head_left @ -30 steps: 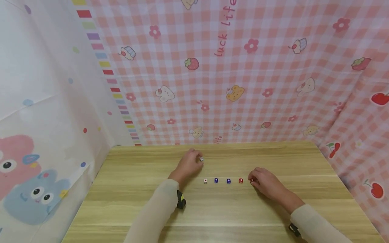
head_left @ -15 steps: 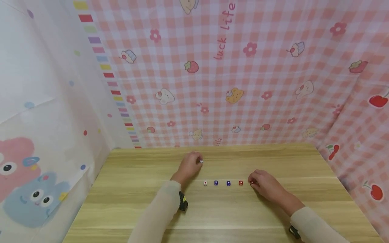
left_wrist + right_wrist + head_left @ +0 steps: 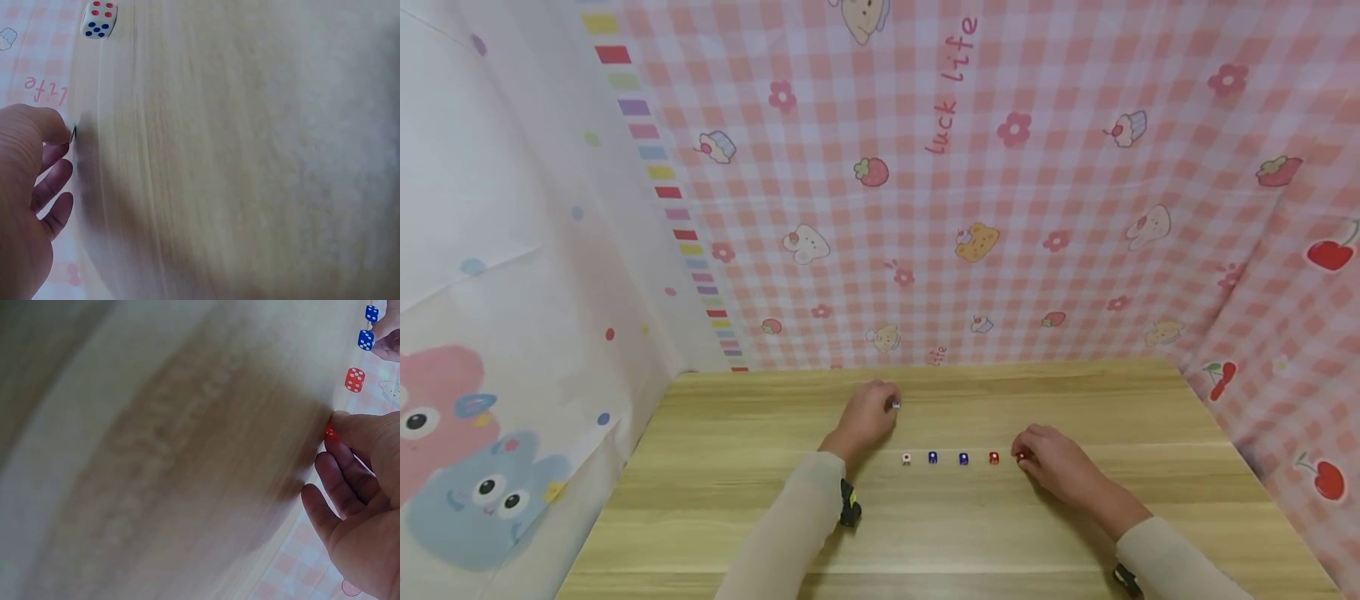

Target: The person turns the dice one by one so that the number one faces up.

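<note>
Several dice stand in a row on the wooden table: a white die (image 3: 906, 459) at the left end, two blue dice (image 3: 948, 458) and a red die (image 3: 994, 458). My left hand (image 3: 867, 417) is behind the row's left end, pinching a small white die (image 3: 896, 406) that its fingers mostly cover. At the row's right end my right hand (image 3: 1058, 462) pinches another red die (image 3: 331, 432) between thumb and fingers, next to the standing red one. In the left wrist view the row's white die (image 3: 98, 20) shows red and blue dots.
The wooden table (image 3: 737, 517) ends at a pink checked cloth (image 3: 925, 208) hanging behind it. White cloth (image 3: 550, 275) with cartoon figures hangs on the left. Black wrist straps (image 3: 850, 503) sit at both sleeves.
The whole head view has shifted slightly downward. The white die in my left hand has turned a little and shows less. My right hand stays at the red die; the row keeps its arrangement.
</note>
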`<state>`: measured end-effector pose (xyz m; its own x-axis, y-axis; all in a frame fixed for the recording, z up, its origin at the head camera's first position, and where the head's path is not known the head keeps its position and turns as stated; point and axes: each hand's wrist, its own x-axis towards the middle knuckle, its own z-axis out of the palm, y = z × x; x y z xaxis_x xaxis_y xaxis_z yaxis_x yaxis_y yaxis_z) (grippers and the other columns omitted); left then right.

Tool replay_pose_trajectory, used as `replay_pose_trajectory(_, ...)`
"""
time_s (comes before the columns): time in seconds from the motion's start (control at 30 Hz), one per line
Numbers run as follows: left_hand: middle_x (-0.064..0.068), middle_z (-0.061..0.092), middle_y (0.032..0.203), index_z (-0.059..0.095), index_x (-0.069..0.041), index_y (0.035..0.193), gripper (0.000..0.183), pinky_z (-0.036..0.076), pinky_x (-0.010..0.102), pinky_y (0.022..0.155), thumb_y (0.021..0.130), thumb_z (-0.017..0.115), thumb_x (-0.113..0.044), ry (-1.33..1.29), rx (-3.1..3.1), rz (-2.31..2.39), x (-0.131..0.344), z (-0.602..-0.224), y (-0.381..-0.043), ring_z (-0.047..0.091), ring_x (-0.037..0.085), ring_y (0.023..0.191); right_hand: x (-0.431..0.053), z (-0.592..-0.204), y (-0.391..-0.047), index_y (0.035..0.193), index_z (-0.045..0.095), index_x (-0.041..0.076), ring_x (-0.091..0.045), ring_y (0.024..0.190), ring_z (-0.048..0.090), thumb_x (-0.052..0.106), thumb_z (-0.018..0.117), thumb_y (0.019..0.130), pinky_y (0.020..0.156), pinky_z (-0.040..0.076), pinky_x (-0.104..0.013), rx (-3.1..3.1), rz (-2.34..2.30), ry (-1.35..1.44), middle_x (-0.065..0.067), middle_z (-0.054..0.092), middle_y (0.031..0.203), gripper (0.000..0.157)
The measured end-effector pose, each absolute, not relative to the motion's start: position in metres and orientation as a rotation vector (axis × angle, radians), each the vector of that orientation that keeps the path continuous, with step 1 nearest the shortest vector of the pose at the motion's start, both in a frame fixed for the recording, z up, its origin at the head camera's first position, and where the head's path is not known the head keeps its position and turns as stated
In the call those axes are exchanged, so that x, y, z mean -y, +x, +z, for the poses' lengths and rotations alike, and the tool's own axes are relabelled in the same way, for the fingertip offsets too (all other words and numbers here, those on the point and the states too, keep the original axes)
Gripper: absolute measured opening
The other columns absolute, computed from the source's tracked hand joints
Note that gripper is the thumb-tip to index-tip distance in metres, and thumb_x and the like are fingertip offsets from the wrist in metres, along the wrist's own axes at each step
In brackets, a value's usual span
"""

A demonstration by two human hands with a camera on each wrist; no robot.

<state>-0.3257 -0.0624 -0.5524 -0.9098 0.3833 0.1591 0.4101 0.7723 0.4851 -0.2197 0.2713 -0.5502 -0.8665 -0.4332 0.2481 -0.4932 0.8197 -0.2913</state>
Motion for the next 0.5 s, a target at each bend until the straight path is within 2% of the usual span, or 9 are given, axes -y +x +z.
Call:
replay_pose_trajectory(0.3, -0.001, 0.064, 0.101, 0.074, -0.013, 0.097, 0.019, 0.055, 0.033, 0.088, 0.089, 0.063, 0.0, -0.744, 2.907, -0.657, 0.0622, -0.5488, -0.3229, 0.061, 0.017, 0.095, -0.2722, -0.5499, -0.22, 0.09, 0.07, 0.015, -0.012, 0.083, 0.06, 0.003, 0.082, 0.085, 0.076, 0.054, -0.035, 2.808, 0.516, 0.739, 0.006, 0.064, 0.089, 0.017)
replay_pose_trajectory(0.5, 0.0, 0.066, 0.101, 0.075, -0.013, 0.095, 0.019, 0.054, 0.036, 0.09, 0.088, 0.065, 0.001, -0.812, 2.892, -0.571, 0.0638, -0.5482, -0.321, 0.062, 0.019, 0.096, -0.2719, -0.5493, -0.2197, 0.09, 0.07, 0.015, -0.011, 0.081, 0.059, 0.003, 0.082, 0.085, 0.074, 0.053, -0.034, 2.811, 0.52, 0.749, 0.007, 0.063, 0.088, 0.017)
